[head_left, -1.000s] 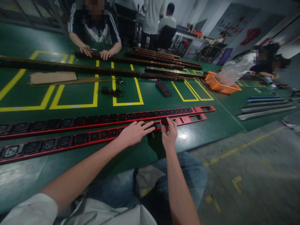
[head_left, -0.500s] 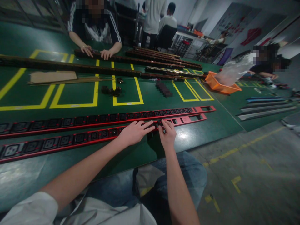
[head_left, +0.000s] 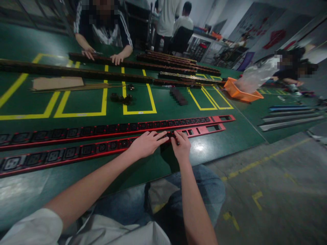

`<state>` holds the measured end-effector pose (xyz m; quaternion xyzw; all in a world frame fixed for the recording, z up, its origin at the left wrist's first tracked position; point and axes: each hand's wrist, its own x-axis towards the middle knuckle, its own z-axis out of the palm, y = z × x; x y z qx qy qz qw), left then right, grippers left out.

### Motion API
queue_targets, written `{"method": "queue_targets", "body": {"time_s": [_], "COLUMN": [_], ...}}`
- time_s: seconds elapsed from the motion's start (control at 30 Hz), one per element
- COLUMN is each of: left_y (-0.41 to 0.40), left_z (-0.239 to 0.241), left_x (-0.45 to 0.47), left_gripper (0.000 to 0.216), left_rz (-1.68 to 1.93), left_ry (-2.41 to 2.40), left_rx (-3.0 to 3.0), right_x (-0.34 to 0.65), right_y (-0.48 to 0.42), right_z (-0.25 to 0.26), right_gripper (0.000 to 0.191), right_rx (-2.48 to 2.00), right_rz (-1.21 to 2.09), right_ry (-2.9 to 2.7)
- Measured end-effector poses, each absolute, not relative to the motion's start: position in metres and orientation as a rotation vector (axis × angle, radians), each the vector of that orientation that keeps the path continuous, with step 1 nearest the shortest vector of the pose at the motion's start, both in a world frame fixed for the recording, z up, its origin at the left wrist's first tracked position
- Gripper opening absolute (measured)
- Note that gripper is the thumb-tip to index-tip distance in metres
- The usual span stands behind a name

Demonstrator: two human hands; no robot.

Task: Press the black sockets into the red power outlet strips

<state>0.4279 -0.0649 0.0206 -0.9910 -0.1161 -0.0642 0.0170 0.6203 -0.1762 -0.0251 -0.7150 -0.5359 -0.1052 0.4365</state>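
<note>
Two long red power strips lie side by side on the green table, the near strip and the far strip, both filled with black sockets along most of their length. My left hand lies flat on the near strip with its fingers stretched out and holds nothing. Just to its right, my right hand has its fingers curled down onto a black socket and presses it into the near strip. Past my right hand, the near strip's end shows unfilled cut-outs.
Loose black sockets lie inside a yellow marked box. Long dark strips and a cardboard piece lie further back. A person's hands rest on a strip across the table. An orange bin and grey rails are at right.
My right hand has come down and slightly left, bringing the black socket from above the near strip onto it. My left hand has stayed flat on the strip.
</note>
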Motion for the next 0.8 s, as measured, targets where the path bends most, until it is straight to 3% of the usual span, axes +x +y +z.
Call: {"method": "queue_targets", "body": {"time_s": [0.8], "left_y": [-0.0647], "left_z": [0.0179], "left_x": [0.4276], "left_gripper": [0.054], "left_rz": [-0.217], "left_ry": [-0.381], "left_rx": [-3.089], "right_x": [0.6214], "right_y": [-0.1752], "right_z": [-0.0261], "right_gripper": [0.029], "right_rx": [-1.776], "right_rz": [-0.368], "right_ry": [-1.360]}}
